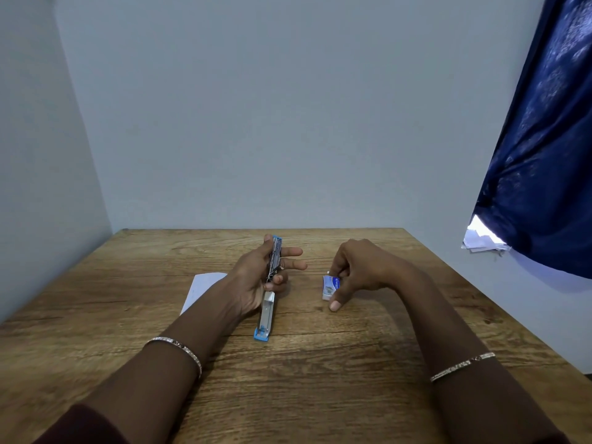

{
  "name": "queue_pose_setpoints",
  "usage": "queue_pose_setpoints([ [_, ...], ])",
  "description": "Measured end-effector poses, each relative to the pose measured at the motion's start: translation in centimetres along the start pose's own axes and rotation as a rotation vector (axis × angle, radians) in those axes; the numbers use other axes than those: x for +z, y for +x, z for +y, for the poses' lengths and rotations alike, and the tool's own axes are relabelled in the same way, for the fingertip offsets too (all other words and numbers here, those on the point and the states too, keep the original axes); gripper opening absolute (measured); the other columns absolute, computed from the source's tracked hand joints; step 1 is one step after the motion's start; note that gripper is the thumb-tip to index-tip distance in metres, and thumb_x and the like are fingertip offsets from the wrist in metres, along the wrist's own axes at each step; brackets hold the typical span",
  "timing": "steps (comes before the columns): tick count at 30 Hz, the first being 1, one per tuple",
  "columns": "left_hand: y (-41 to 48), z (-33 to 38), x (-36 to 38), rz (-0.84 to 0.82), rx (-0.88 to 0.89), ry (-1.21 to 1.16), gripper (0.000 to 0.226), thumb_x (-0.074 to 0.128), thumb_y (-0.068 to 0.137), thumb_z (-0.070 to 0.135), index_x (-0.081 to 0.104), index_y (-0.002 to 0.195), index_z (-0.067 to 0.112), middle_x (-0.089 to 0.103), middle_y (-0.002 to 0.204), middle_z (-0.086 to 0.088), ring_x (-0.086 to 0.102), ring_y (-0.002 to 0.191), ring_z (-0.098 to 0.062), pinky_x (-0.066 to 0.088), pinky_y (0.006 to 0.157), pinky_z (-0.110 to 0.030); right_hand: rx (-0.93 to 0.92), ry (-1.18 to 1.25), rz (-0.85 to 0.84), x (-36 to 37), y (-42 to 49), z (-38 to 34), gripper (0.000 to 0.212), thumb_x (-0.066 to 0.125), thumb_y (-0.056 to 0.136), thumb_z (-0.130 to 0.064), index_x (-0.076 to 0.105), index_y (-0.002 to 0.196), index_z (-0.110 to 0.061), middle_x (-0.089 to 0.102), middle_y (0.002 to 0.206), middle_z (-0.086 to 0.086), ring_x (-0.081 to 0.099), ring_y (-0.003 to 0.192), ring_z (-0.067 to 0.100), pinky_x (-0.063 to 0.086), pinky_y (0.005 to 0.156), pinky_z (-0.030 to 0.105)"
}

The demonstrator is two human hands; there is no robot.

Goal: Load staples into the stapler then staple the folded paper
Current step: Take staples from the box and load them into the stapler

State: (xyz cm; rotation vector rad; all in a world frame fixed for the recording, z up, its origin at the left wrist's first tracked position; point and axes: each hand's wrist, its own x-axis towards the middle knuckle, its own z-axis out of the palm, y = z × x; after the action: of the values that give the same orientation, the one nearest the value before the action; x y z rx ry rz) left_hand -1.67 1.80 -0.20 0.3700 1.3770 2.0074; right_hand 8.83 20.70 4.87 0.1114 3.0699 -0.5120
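On the brown wood-grain table (pixel 320 379) in front of the person, both hands are busy; the left hand (pixel 253 277) grasps a blue-and-silver metal stapler (pixel 267 312) that is swung wide open, thumb on its far side and the two lower fingers curled round the hinge, while the two upper fingers stick out straight to the right; one arm of the stapler stands in the palm pointing away, its blue tip just above the thumb; the other, a silver channel with a blue end, runs back toward the person, low over the wood. Just to the right, apart from the stapler, lies a small white-and-blue cardboard staple box (pixel 330 285); the right hand (pixel 362 267) is clenched on it from above, fingers bent over its far end and the thumb stretched down past its near end. A folded white sheet of paper (pixel 201 288) lies flat on the table, partly under the left forearm. Each wrist carries a thin pale bangle (pixel 179 347); a dark blue patterned curtain (pixel 538 155) hangs at the right, with loose white papers (pixel 480 240) at its lower edge.
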Motion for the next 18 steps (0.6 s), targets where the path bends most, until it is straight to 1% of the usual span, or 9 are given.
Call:
queue_pose_setpoints([
  [3,-0.1,0.0,-0.1,0.023,0.004,0.002,0.055,0.030,0.107,0.042,0.063,0.106,-0.002,0.074,0.071,-0.016,0.042,0.030,-0.009,0.027,0.026,-0.014,-0.020,0.101,0.099,-0.4,-0.2,0.3,0.032,0.094,0.061,-0.042,0.068,0.058,-0.025,0.053,0.042,-0.025,0.049,0.047,-0.005,0.034,0.049,0.012],
  [4,-0.1,0.1,0.0,0.026,0.004,-0.007,0.053,0.031,0.107,0.041,0.063,0.105,-0.002,0.074,0.070,-0.016,0.042,0.030,-0.009,0.027,0.026,-0.014,-0.029,0.169,0.185,-0.6,-0.1,0.4,0.026,0.093,0.066,-0.037,0.070,0.061,-0.025,0.061,0.052,-0.025,0.055,0.055,-0.007,0.040,0.055,0.012],
  [5,-0.1,0.1,0.1,0.029,0.005,-0.020,0.052,0.031,0.107,0.040,0.062,0.103,-0.001,0.074,0.070,-0.016,0.043,0.030,-0.010,0.027,0.026,-0.014,-0.039,0.235,0.294,-0.7,0.0,0.4,0.015,0.090,0.072,-0.029,0.077,0.073,-0.022,0.071,0.071,-0.020,0.061,0.069,-0.006,0.048,0.065,0.015],
  [6,-0.1,0.1,0.2,0.033,0.006,-0.034,0.050,0.032,0.107,0.040,0.061,0.101,0.000,0.075,0.070,-0.016,0.045,0.030,-0.010,0.028,0.027,-0.014,-0.045,0.280,0.408,-0.8,0.2,0.3,0.013,0.086,0.077,-0.021,0.080,0.087,-0.015,0.077,0.088,-0.009,0.066,0.081,0.001,0.052,0.075,0.018],
  [8,-0.3,0.2,0.4,0.037,0.007,-0.064,0.047,0.034,0.107,0.040,0.060,0.098,0.001,0.076,0.073,-0.017,0.050,0.033,-0.013,0.032,0.029,-0.015,-0.087,0.355,0.579,-0.4,0.5,-0.2,0.014,0.078,0.085,-0.009,0.080,0.099,-0.011,0.078,0.100,0.001,0.068,0.088,0.005,0.051,0.080,0.011],
  [10,-0.3,0.3,0.6,0.034,0.006,-0.120,0.045,0.037,0.106,0.040,0.058,0.096,0.002,0.077,0.080,-0.020,0.060,0.040,-0.017,0.040,0.033,-0.018,-0.140,0.445,0.666,0.2,0.9,-1.1,0.014,0.076,0.085,-0.005,0.081,0.097,-0.012,0.079,0.096,0.000,0.070,0.084,0.002,0.048,0.075,0.004],
  [13,-0.4,0.3,0.8,0.023,-0.012,-0.201,0.042,0.036,0.106,0.041,0.055,0.092,0.006,0.078,0.092,-0.022,0.076,0.063,-0.026,0.055,0.043,-0.025,-0.214,0.590,0.701,1.1,1.1,-2.6,0.011,0.078,0.085,-0.006,0.080,0.094,-0.011,0.078,0.085,-0.003,0.074,0.073,0.000,0.051,0.069,0.006],
  [15,-0.4,0.3,1.0,0.012,-0.018,-0.248,0.041,0.036,0.106,0.042,0.054,0.092,0.008,0.078,0.098,-0.020,0.078,0.079,-0.030,0.062,0.053,-0.033,-0.258,0.641,0.699,1.9,1.2,-3.4,0.009,0.078,0.084,-0.004,0.078,0.093,-0.008,0.077,0.080,0.000,0.075,0.070,0.002,0.053,0.065,0.009],
  [18,-0.5,0.2,1.2,-0.004,-0.026,-0.307,0.042,0.038,0.105,0.043,0.057,0.108,0.006,0.070,0.115,-0.017,0.073,0.100,-0.030,0.061,0.084,-0.045,-0.299,0.581,0.676,2.9,1.5,-4.2,0.010,0.080,0.083,-0.006,0.075,0.090,-0.009,0.075,0.077,0.003,0.073,0.064,0.002,0.054,0.061,0.011],
])
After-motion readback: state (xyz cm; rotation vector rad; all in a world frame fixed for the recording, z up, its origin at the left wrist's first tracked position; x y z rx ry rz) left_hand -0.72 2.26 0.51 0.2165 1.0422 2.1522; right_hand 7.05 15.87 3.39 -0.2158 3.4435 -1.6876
